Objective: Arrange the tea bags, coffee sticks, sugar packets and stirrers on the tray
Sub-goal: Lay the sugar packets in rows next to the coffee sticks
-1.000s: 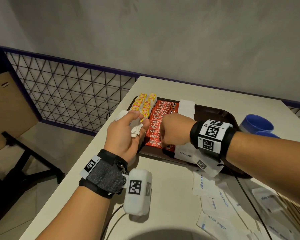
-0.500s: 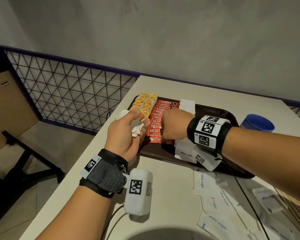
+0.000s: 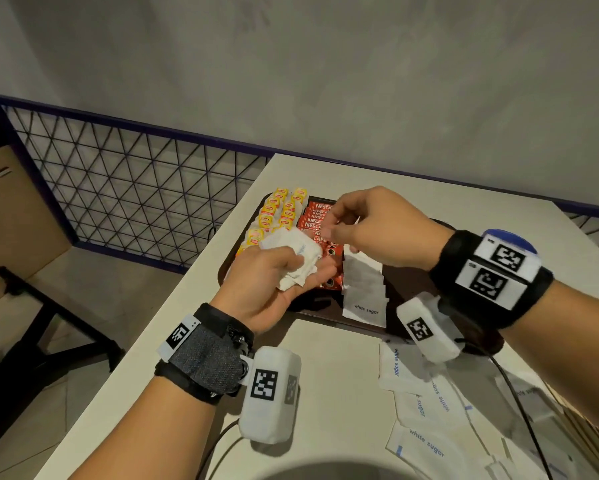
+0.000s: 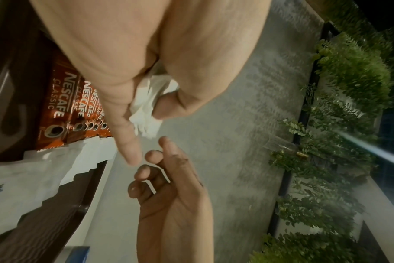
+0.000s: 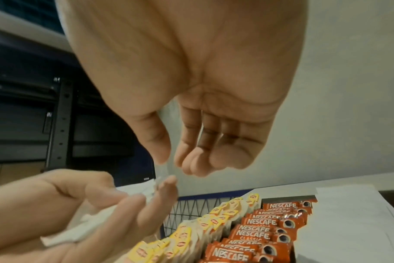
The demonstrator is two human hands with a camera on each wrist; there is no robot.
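Note:
My left hand (image 3: 305,268) grips a bundle of white sugar packets (image 3: 291,247) over the near left part of the brown tray (image 3: 407,271). My right hand (image 3: 332,230) hovers just beyond the bundle with loosely curled fingers and holds nothing. The right wrist view shows its fingertips (image 5: 191,165) a little above the left hand's packets (image 5: 97,222). On the tray lie rows of yellow-tagged tea bags (image 3: 284,209), red coffee sticks (image 3: 317,216) and a row of sugar packets (image 3: 363,289). The left hand and packets hide the near ends of the coffee sticks.
Loose sugar packets (image 3: 419,400) lie scattered on the white table in front of the tray. Wooden stirrers (image 3: 595,441) show blurred at the lower right edge. A blue cup (image 3: 509,237) stands behind my right wrist. The table's left edge drops to a railing (image 3: 135,188).
My right hand has lifted off the sugar row on the tray and moved up and left to the bundle. The left hand shifted slightly right over the tray, still holding its packets.

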